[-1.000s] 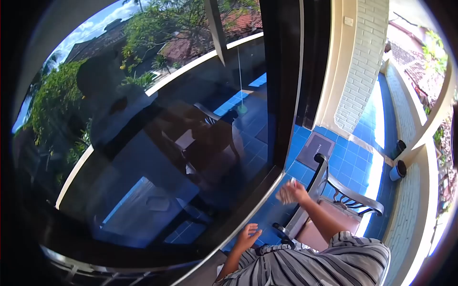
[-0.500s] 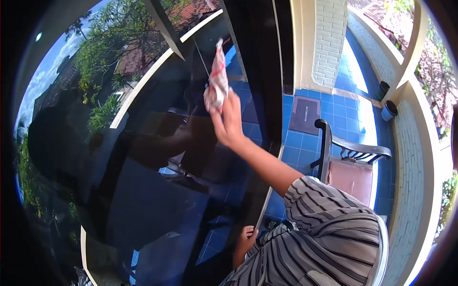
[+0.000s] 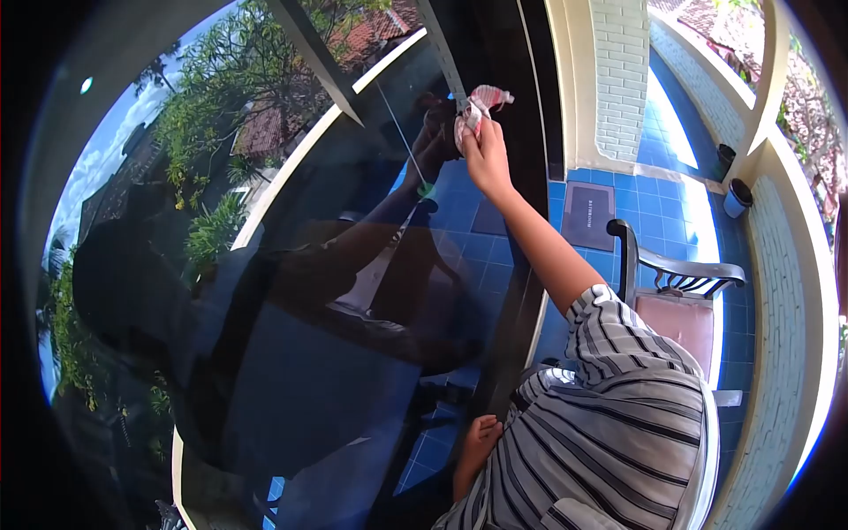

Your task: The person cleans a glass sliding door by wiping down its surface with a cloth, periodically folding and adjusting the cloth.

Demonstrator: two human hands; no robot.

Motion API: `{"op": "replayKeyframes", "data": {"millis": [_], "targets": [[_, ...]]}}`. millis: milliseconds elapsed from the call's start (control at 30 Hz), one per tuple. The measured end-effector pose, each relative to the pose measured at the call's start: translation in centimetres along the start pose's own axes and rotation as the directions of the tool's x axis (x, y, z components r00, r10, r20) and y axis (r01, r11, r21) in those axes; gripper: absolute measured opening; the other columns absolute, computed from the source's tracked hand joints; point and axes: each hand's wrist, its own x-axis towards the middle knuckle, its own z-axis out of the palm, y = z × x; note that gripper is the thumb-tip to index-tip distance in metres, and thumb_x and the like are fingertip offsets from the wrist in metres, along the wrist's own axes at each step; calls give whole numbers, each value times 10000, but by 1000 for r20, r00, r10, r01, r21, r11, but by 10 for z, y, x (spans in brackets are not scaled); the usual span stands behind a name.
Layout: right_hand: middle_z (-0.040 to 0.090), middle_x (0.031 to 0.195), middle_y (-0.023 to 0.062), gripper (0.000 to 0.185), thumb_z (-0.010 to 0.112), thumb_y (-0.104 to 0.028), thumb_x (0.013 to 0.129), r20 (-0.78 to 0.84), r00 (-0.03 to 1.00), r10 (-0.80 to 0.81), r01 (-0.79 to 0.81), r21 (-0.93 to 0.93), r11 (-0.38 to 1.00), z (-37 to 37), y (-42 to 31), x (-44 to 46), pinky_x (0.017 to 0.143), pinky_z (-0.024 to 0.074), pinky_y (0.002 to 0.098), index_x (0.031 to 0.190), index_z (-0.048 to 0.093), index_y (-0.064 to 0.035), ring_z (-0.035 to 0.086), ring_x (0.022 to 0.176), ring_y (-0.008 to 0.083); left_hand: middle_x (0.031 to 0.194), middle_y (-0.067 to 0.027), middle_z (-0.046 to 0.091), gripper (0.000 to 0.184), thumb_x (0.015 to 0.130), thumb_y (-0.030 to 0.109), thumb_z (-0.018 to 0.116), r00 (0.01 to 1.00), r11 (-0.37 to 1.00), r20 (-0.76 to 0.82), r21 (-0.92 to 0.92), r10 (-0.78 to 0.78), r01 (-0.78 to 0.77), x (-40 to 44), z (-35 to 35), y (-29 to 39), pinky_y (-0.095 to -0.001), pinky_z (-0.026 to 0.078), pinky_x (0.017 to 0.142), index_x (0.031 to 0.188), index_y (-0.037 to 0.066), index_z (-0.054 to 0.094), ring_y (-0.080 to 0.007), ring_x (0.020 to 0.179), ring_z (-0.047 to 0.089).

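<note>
My right hand [image 3: 487, 159] is closed on a crumpled white cloth [image 3: 474, 115] with red or pink markings. The cloth touches the dark frame [image 3: 503, 97] at the edge of a large dark glass pane [image 3: 309, 389], and one end of it sticks out past my fingers. Low down, close to my striped shirt [image 3: 618, 424], my left hand [image 3: 482, 431] has its fingers curled in; whatever they hold, if anything, is hidden. The glass mirrors my arm and body as dark shapes, along with trees and sky.
A wooden armchair [image 3: 676, 327] with a pinkish seat stands behind me on the blue tiles [image 3: 640, 212]. Beyond it are a doormat [image 3: 589, 216], a small bin [image 3: 738, 199] and a low white brick wall [image 3: 773, 291]. A pale brick pillar [image 3: 618, 79] rises beside the frame.
My right hand and the cloth have moved across the glass to the dark frame at the right of the view. The cloth is now bunched and folded over. My left hand's fingers are more curled.
</note>
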Motion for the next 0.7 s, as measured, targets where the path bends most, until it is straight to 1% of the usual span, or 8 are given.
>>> {"op": "replayKeyframes", "data": {"millis": [100,133,233,300,367,533,633,700], "targets": [[551,1096,249,305,605,-87,945,38,996,-80,78,57,995,-4,-68,1,874,436,479,1222,563,35,546,1005,422,1301,-165,646,488,1009,309,714,1000,996,-7,-89,-13,13,8,-10,-10,-344,506,1010,1360,5,563,-222,1183,641],[533,1195,279,370,613,-88,950,49,997,-62,58,79,995,-4,-81,-16,964,413,497,1297,549,24,522,1101,457,1130,-147,707,320,995,278,705,987,990,-109,-63,121,-128,14,-8,-25,-366,566,869,1178,18,665,-248,1046,706],[451,1456,327,550,642,-55,931,210,956,-205,196,65,978,-24,-77,-90,1175,310,539,1443,473,54,425,1364,524,1096,-149,697,300,988,278,703,994,992,-110,-116,27,-40,14,-16,-32,-379,558,845,1139,23,659,-261,1014,698],[460,1441,346,561,660,2,889,331,903,-273,273,46,961,-39,-45,-110,1165,342,546,1423,500,62,460,1340,536,1074,-150,691,287,984,278,702,992,990,-126,-138,-32,15,20,-16,-31,-388,553,828,1114,26,655,-269,992,692],[461,1454,334,541,641,24,894,332,927,-173,187,-10,982,-36,3,-103,1179,341,517,1416,504,53,456,1361,526,1052,-151,684,276,979,278,701,985,985,-157,-162,-77,51,31,-9,-30,-397,548,812,1088,29,651,-277,971,687],[533,1156,222,375,546,35,923,96,991,-88,89,-3,996,7,86,35,915,453,456,1298,543,33,553,1035,399,996,-153,668,253,968,277,697,922,991,-375,-119,-98,58,68,23,-21,-420,536,771,1024,37,641,-298,918,673],[533,1164,215,357,553,38,909,63,978,-197,195,36,980,16,110,110,916,454,451,1265,549,39,555,1023,390,962,-154,659,244,962,277,695,806,996,-586,-30,-87,85,100,48,-17,-433,529,746,986,41,635,-310,886,665],[513,1352,270,479,561,55,890,79,957,-278,277,22,961,16,112,141,1051,425,447,1368,528,43,533,1221,454,940,-155,652,240,957,276,694,666,988,-742,27,-81,150,120,76,-19,-442,524,730,960,45,631,-319,865,660]]}}
